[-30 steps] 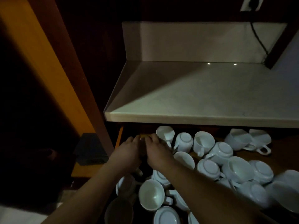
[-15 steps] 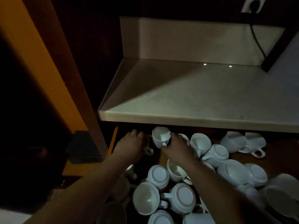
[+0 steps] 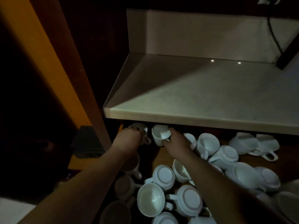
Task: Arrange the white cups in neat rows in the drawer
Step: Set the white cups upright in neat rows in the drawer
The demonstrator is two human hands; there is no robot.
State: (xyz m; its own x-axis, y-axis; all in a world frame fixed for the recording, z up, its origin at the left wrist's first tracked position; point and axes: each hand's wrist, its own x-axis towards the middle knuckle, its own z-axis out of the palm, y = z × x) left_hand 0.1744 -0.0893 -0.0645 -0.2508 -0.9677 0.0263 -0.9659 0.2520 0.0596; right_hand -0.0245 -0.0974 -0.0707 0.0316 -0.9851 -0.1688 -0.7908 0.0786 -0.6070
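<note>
Countertop (image 3: 194, 97): pale slab overhanging the drawer's far edge, so the back of any far row is hidden and headroom there looks low
Drawer (image 3: 289, 165): open beneath it, dim; wood floor shows between the two forearms and along the right side
Loose cups (image 3: 191, 199): jumble from the near edge across to the right side; some upright, some upside down, some on their sides, handles every way; no finished row
Left hand (image 3: 129, 139): at the far-left corner, fingers curled over the rim of the corner cup (image 3: 139, 126), holding it
Right hand (image 3: 176, 143): just beside, wrapped round the second cup (image 3: 160, 134), which tilts mouth toward the camera
Step (judged): starting the far row, task barely begun
Method: seat the corner cup against the left wall first – then stand the second cup upright just beside it, both handles turned one way
Caution: lower gently, china chips on china; keep forearms clear of the jumble below
</note>
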